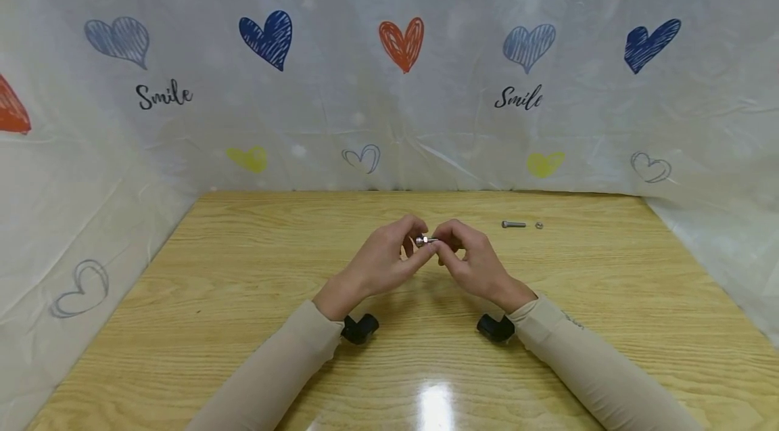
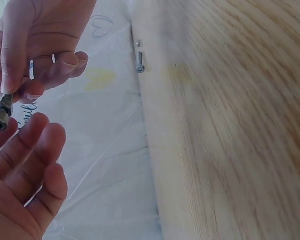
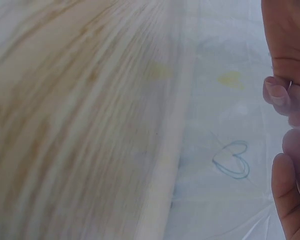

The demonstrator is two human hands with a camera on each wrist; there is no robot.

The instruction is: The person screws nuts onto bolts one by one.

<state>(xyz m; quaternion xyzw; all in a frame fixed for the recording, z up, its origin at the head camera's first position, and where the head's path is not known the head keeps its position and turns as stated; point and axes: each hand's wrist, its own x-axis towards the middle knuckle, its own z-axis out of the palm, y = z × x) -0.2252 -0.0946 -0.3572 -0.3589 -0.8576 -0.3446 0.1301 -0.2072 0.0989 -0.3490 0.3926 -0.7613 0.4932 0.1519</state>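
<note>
My right hand (image 1: 477, 263) pinches the threaded end of a small metal bolt (image 1: 420, 241) between thumb and fingers. A hex nut (image 2: 3, 106) sits on the bolt's shank, close to the round socket head, which faces the camera in the left wrist view. My left hand (image 1: 386, 255) is around the head end, its thumb reaching to the right thumb. Its fingers (image 2: 42, 142) are loosely bent, spread beside the bolt head. Both hands are held above the wooden table. In the right wrist view only parts of the hands show, and the bolt is out of frame.
A second bolt (image 1: 514, 224) lies on the table (image 1: 262, 248) beyond the right hand, with a loose nut (image 1: 539, 225) just right of it. A white sheet (image 1: 341, 106) printed with hearts hangs along the table's back edge and sides. Black wrist mounts (image 1: 360, 329) hang under both forearms.
</note>
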